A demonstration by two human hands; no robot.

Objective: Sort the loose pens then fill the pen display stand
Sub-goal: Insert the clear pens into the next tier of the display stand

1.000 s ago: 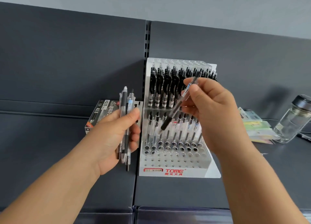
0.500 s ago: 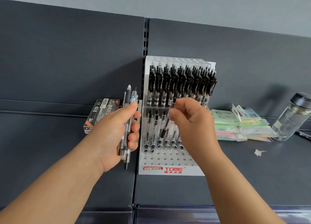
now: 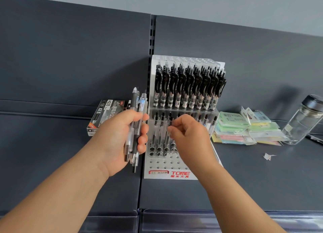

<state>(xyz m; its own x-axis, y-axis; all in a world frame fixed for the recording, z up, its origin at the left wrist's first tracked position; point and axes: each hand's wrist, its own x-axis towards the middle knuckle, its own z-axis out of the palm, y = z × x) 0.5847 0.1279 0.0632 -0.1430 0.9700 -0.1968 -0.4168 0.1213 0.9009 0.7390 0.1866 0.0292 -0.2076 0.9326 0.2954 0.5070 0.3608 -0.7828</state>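
- The left hand (image 3: 118, 136), left of centre, has its grip closed round a bundle of loose pens (image 3: 138, 110), held upright just beside the left edge of the pen display stand (image 3: 174, 175). Their lower ends fan out unevenly, so a slackened finger could let one slip onto the shelf (image 3: 262, 180).
- The right hand (image 3: 190, 136), at centre, has its fingertips drawn together at a clear pen (image 3: 171, 120) in the stand's middle tier. I cannot tell whether the grip pinches it or only touches it. Released while tilted, it could lean on its neighbours or miss its hole.
- The holes sit close together, so a tip could easily land one slot off.
- The bundle mixes dark and clear barrels, and one grabbed without checking might join the wrong row.
- The right wrist crosses the stand's front, and a careless pull-back could knock seated pens or shift the stand.
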